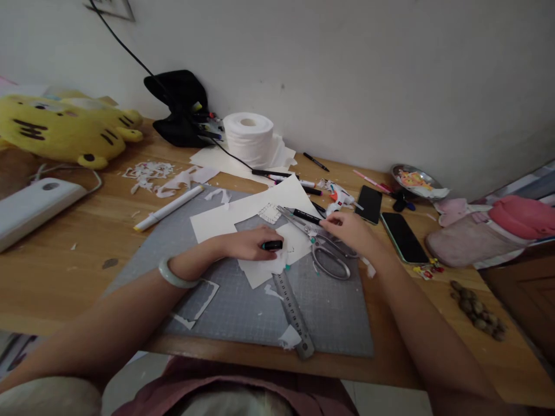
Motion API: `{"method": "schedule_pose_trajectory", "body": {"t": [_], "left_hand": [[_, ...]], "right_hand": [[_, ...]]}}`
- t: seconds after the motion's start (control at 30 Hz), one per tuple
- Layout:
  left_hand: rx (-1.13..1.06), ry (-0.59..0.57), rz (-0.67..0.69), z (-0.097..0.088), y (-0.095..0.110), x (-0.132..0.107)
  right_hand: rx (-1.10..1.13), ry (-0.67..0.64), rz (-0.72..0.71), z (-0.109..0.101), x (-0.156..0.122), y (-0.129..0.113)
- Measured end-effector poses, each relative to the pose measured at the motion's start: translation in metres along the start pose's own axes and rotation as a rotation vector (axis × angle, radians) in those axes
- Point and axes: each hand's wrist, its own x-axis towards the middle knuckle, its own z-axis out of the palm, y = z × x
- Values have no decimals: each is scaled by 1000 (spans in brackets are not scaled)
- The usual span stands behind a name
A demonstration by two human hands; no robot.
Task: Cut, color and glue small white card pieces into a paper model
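My left hand is closed around a short black piece with a teal edge, which looks like a marker cap; it rests over white paper. My right hand pinches the end of a black marker, whose other end points left, above the scissors. The silver scissors lie partly open beneath that hand. A small white piece with dark pen marks sits by the blade tips. Under the left hand, the white sheet partly covers a steel ruler.
A grey cutting mat lies on the wooden table. Paper scraps, a white marker and a tissue roll are behind it. Two phones, a glue gun and a metal bowl stand right. A yellow plush lies left.
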Motion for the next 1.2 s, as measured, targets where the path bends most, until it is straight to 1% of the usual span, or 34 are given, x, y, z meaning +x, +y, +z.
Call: {"method": "schedule_pose_trajectory", "body": {"t": [0.03,0.07,0.13,0.3,0.43,0.6,1.2], "left_hand": [[3,-1,1,0,0,0],[8,1,-1,0,0,0],[13,2,-3,0,0,0],[9,-2,-20,1,-2,0],[8,-10,-48,1,-1,-1],[11,-1,-31,1,1,-1],[11,10,-20,1,0,0]], "right_hand": [[8,-94,1,1,-3,-5],[9,-155,1,2,-5,-9],[-1,-200,-5,4,-9,-14],[-50,-213,-3,6,-11,-16],[-48,-223,-5,8,-11,-17],[-1,-242,-52,13,-12,-17],[23,-232,-63,16,-11,-13]]}}
